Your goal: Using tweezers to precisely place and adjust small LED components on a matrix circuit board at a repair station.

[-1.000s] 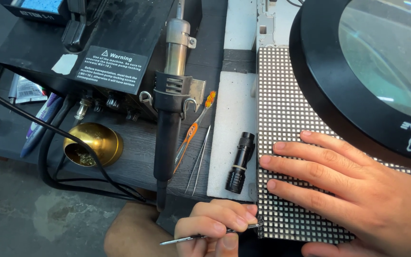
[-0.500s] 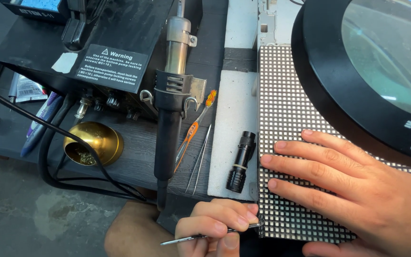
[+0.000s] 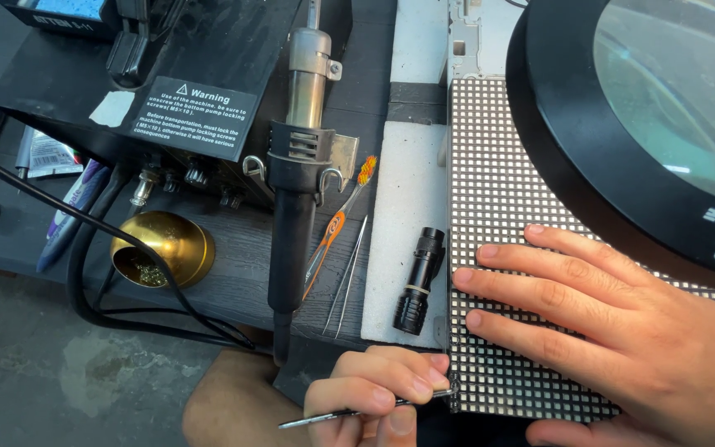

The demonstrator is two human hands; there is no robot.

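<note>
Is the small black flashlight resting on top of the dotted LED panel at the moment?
No, the black flashlight lies on the pale strip beside the LED panel, just left of its edge, near the right hand.

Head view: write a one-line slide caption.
Left hand pokes a thin metal tool at a dotted grid panel's edge while right hand presses it flat.

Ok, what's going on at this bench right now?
A person is working on a dotted grid panel lying on the bench. The right hand lies flat on it, fingers spread. The left hand pinches thin metal tweezers, their tip at the panel's lower left edge. Nearby lie a small black flashlight, a second pair of tweezers and an orange brush; a hot-air handpiece sits in its holder, and a round magnifier lamp overhangs the panel.
</note>
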